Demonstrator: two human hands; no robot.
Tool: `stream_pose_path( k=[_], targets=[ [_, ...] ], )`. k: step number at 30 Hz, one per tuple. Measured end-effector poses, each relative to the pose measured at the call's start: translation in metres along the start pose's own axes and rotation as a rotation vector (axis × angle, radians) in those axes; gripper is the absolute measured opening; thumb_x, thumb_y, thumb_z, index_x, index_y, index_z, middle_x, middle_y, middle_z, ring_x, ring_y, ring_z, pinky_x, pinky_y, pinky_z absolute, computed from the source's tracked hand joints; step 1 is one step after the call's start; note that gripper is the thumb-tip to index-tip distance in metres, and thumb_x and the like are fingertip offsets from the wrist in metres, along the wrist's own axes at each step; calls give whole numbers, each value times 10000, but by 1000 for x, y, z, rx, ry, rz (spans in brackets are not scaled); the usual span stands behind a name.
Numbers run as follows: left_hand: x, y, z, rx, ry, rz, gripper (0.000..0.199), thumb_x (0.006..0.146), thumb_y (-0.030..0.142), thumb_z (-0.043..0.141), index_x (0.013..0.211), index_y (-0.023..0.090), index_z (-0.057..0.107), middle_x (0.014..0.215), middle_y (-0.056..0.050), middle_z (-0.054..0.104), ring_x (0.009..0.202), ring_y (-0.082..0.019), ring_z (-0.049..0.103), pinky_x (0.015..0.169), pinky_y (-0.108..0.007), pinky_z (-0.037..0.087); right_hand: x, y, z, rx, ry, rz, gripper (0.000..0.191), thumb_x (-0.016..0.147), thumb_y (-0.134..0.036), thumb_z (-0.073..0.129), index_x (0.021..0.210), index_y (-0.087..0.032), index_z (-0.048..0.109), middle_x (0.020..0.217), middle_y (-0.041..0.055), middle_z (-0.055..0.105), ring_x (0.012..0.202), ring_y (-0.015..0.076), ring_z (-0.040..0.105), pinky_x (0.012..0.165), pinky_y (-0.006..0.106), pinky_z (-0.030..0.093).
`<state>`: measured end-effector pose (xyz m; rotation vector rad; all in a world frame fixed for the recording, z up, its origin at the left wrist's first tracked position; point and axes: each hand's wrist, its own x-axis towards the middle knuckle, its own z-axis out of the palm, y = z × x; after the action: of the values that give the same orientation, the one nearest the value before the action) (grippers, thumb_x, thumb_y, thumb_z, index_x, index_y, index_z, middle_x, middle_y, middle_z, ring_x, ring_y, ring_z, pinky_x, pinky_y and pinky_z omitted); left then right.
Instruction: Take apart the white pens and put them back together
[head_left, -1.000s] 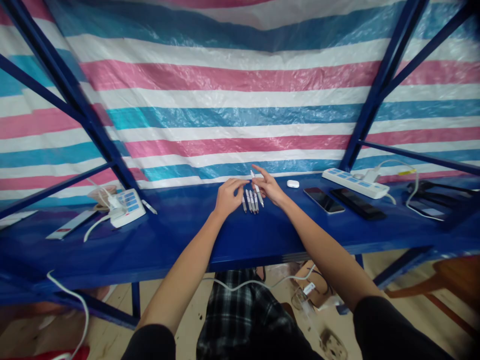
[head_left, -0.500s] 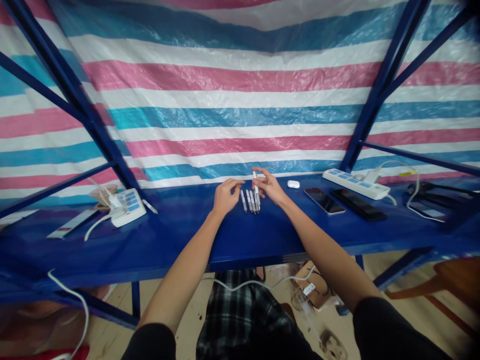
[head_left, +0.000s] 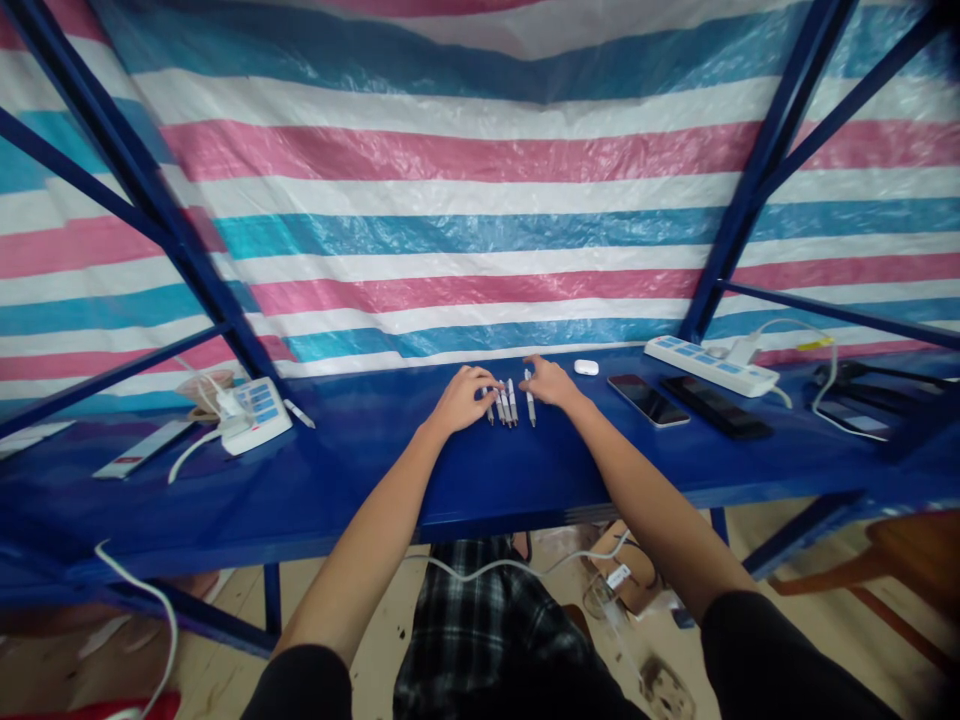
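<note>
At the middle of the blue counter, straight ahead of the person, about four slim white pens lie nearly parallel in a tight row, with a fifth pen just off to their 3 o'clock. The close, even spacing looks deliberate, as though the pens had been lined up to sit between both hands.

The left hand rests palm down at the row's 9 o'clock, its fingers curled narrow and reaching over the row's upper end. The right hand sits at 3 o'clock, also palm down and narrow, with its fingertips at the top of the fifth pen. Whether either hand is actually pinching a pen, I cannot tell.

Other items sit farther out along the counter, seemingly kept away from the hands' working space. A white earbud case lies at about 2 o'clock, with a smartphone and a dark phone beyond it at 3 o'clock. A white power strip runs behind those two — probably for charging — and another power strip sits at 9 o'clock, just beside a loose pen.
</note>
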<state>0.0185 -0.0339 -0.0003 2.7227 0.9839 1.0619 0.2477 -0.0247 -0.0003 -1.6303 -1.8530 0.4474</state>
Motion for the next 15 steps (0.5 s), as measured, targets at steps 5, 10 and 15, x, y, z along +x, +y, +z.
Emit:
stream_pose_path(
  k=[5, 10, 15],
  targets=[
    [-1, -4, 7, -2, -62, 34, 186, 942, 347, 650, 994, 280, 816, 1131, -68, 714, 1081, -257, 577, 991, -443, 484, 1, 8, -1, -189, -41, 29, 632, 804, -403, 767, 1363, -160, 598, 1151, 206, 716, 1028, 338, 686, 817, 364, 472],
    [-2, -4, 7, -3, -99, 17, 182, 930, 378, 672, 942, 261, 812, 1133, -58, 718, 1079, -249, 573, 993, -425, 477, -3, -4, -8, -238, -30, -41, 334, 896, -474, 656, 1081, -208, 736, 1044, 123, 754, 996, 272, 693, 812, 318, 469],
    [-2, -3, 6, 8, -120, -7, 212, 939, 408, 656, 969, 261, 806, 1142, -55, 714, 1098, -250, 563, 1006, -416, 465, -9, -19, -8, -308, -152, -107, 255, 867, -472, 670, 863, -236, 767, 940, 61, 770, 951, 237, 701, 788, 279, 467]
  ],
)
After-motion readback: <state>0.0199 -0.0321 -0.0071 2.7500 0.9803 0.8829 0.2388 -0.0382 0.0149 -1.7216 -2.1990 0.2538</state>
